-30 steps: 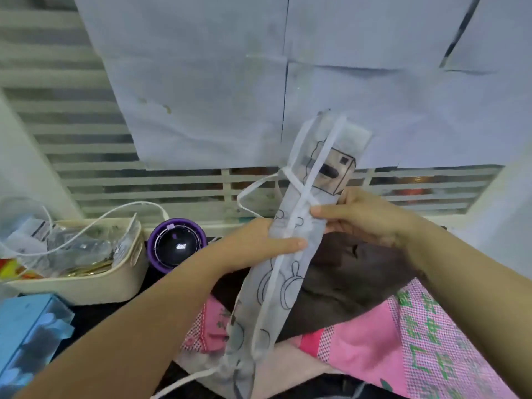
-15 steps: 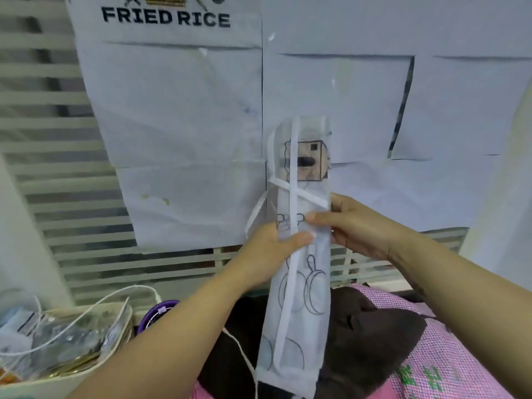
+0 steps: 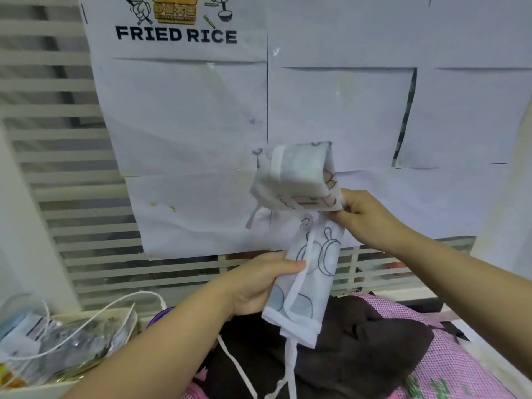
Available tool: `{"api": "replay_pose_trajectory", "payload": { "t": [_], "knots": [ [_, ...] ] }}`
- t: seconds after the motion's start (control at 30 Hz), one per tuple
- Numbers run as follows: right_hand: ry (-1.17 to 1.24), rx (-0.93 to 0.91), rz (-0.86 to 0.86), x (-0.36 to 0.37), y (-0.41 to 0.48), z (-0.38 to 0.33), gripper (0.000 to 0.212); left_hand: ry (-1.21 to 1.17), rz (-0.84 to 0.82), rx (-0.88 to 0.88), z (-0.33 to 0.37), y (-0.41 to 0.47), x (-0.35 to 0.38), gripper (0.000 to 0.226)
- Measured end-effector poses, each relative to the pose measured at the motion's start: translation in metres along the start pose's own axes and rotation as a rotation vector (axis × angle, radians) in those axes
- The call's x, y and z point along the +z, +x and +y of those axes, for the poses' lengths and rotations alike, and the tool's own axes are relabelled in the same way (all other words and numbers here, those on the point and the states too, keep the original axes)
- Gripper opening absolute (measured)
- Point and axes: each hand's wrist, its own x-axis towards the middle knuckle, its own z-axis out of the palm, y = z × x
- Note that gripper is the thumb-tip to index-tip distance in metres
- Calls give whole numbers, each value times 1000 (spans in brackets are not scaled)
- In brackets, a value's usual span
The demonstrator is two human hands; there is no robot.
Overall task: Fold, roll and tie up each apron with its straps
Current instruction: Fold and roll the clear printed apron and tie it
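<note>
My left hand (image 3: 256,286) grips the lower half of the white apron (image 3: 315,263) in mid-air, my right hand (image 3: 365,217) pinches its folded-over top, and I judge a slack pinch could let the fold spring open or the dangling straps (image 3: 290,361) tangle.

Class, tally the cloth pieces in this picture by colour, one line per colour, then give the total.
White printed apron: 1
Dark brown cloth: 1
Pink checked cloth: 1
Total: 3
The pink showing at lower left is counted with the checked cloth; whether it is a separate piece cannot be told.
</note>
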Motion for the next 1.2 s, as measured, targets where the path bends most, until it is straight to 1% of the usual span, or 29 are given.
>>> {"api": "replay_pose_trajectory", "payload": {
  "t": [0.07, 0.1, 0.13, 0.17, 0.2, 0.23, 0.3, 0.33, 0.37, 0.4, 0.43, 0.47, 0.53, 0.57, 0.6, 0.7, 0.77, 0.8, 0.87, 0.9, 0.97, 1.0, 1.03, 1.1, 1.13, 1.17, 1.2],
  "knots": [
    [-194, -172, -1, 5, -3, 6, 44, -30, 31, 2, 1, -3, 0, 15],
    [-269, -238, 6, 6, -5, 9, 48, -72, 39, -7, 0, -2, -5, 29],
    [-331, -285, 14, 7, -6, 13, 48, -124, 48, -32, 1, -4, -8, 48],
    [-391, -323, 26, 8, -8, 16, 47, -188, 57, -47, 0, -6, -13, 60],
    [-448, -366, 40, 8, -9, 19, 44, -219, 69, -53, 0, -8, -15, 63],
    [-505, -415, 50, 8, -10, 20, 37, -225, 71, -62, 0, -8, -19, 59],
    [-595, -499, 58, 8, -10, 22, 30, -233, 75, -93, 2, -9, -19, 37],
    [-618, -518, 61, 8, -10, 23, 29, -255, 70, -107, 3, -14, -14, 25],
    [-631, -527, 69, 7, -10, 23, 30, -281, 72, -118, 4, -16, -12, 20],
    [-640, -533, 77, 6, -10, 24, 31, -317, 72, -128, 4, -16, -12, 24],
    [-646, -533, 78, 5, -11, 24, 33, -356, 62, -133, 3, -16, -16, 34],
    [-655, -536, 70, 4, -11, 25, 34, -371, 48, -136, 1, -16, -20, 49],
    [-697, -540, 26, 4, -13, 25, 35, -312, -43, -131, 0, -19, -26, 76],
    [-714, -542, -4, 5, -13, 26, 37, -266, -80, -131, 0, -21, -28, 82],
    [-728, -551, -22, 6, -12, 25, 40, -227, -105, -128, 1, -23, -27, 83],
    [-734, -551, -38, 10, -9, 23, 42, -130, -107, -113, 0, -23, -30, 76],
    [-752, -536, -56, 10, -6, 22, 42, -45, -111, -102, 0, -22, -29, 62],
    [-755, -524, -63, 11, -5, 21, 40, -25, -97, -97, 1, -21, -28, 50],
    [-709, -453, -81, 14, -5, 23, 39, -42, -18, -84, 2, -21, -23, 26],
    [-665, -404, -82, 15, -5, 26, 42, -71, 31, -77, 2, -20, -20, 23],
    [-534, -271, -65, 22, -6, 31, 43, -138, 124, -75, -2, -19, -18, 31],
    [-425, -175, -5, 24, -5, 34, 44, -160, 172, -81, -4, -18, -18, 39],
    [-261, -20, 28, 24, -6, 36, 46, -181, 218, -84, -7, -16, -19, 45],
    [257, 285, 72, 27, -13, 34, 54, -262, 331, -84, -13, -13, -24, 50],
    [382, 375, 89, 32, -18, 34, 59, -321, 397, -77, -15, -11, -29, 49],
    [357, 377, 68, 36, -28, 32, 66, -369, 452, -71, -17, -10, -32, 45],
    [216, 304, 23, 41, -37, 28, 74, -396, 496, -73, -17, -9, -35, 40]
  ]
}}
